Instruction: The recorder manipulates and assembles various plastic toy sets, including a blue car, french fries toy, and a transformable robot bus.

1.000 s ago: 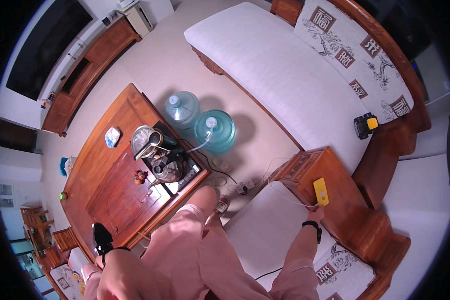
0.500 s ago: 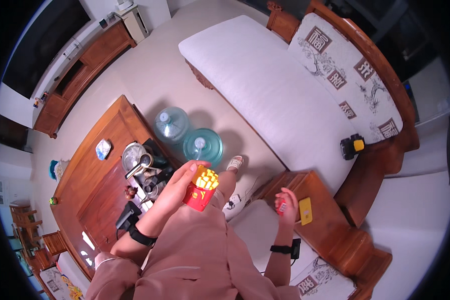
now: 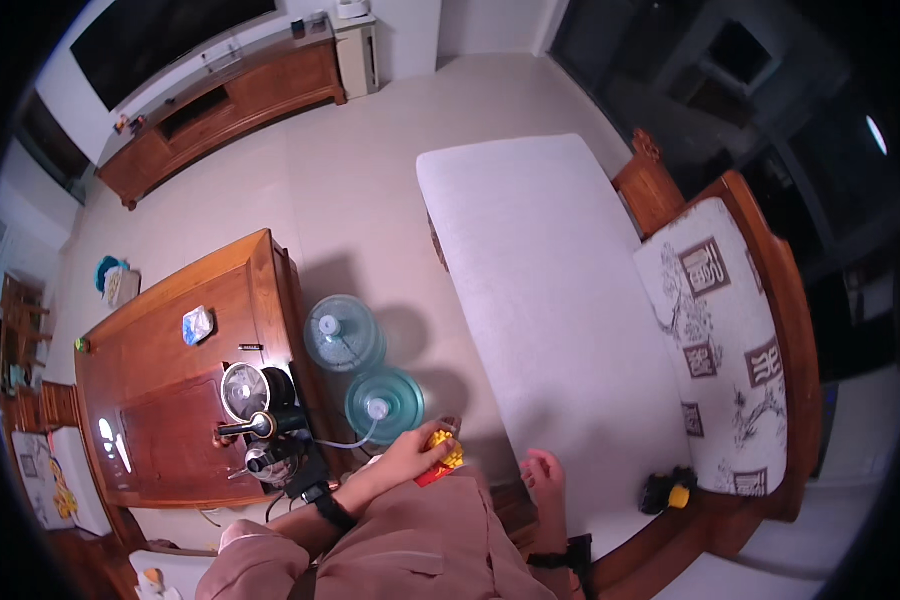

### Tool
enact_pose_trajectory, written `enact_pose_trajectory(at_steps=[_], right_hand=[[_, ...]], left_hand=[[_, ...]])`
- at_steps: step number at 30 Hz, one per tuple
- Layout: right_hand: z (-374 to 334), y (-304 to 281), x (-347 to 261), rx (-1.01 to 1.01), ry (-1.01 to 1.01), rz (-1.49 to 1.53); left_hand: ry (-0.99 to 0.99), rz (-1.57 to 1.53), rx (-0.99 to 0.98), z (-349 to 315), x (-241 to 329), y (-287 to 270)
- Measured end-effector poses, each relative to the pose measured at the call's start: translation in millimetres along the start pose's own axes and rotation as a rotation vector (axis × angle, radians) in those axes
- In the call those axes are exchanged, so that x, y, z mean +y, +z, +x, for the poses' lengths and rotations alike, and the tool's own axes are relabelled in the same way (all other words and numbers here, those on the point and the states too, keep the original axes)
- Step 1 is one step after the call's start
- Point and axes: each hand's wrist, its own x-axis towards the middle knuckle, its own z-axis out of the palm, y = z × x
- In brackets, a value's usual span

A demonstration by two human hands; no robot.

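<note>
1. The brown tabletop (image 3: pixel 150 350) stands at the left, with a white-and-blue packet (image 3: pixel 198 325) lying on its far half.
2. Along the tabletop's right side sit a round pot (image 3: pixel 242 390) and, nearer the person, a kettle (image 3: pixel 278 468).
3. Two clear blue bottles stand on the floor just right of the tabletop: the far bottle (image 3: pixel 343 340) and the near bottle (image 3: pixel 400 393). A hose (image 3: pixel 340 444) runs from the near bottle's cap toward the tabletop.
4. The left hand (image 3: pixel 418 457), right of the tabletop's near end, is closed around the fries (image 3: pixel 451 452), yellow sticks in a red box, held above the person's lap.
5. The right hand (image 3: pixel 542 472), farther right of the tabletop, has its fingers loosely curled; whether it holds anything cannot be told.
6. Well right of the tabletop are the white couch (image 3: pixel 540 250), a black-and-yellow object (image 3: pixel 668 490) and a patterned cushion (image 3: pixel 720 330).
</note>
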Motion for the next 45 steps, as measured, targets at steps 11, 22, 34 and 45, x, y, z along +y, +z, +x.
enact_pose_trajectory(at_steps=[11, 22, 34, 45], right_hand=[[218.9, 87.6, -143.5, -0.488, -0.133, -0.368], [354.0, 417.1, -30.8, -1.072, -0.76, -1.017], [377.6, 537.3, 71.4, -1.249, -1.164, -1.368], [530.4, 514.2, -220.5, -1.048, -0.769, -0.878]], left_hand=[[-0.134, -0.44, 0.71, 12.9, -30.7, -58.4], [-0.618, -0.72, 1.381, 16.1, -95.3, -18.8], [-0.862, -1.017, 1.436, 111.6, -52.9, -53.0], [-0.552, -0.749, 1.275, 206.3, -37.7, -243.2]])
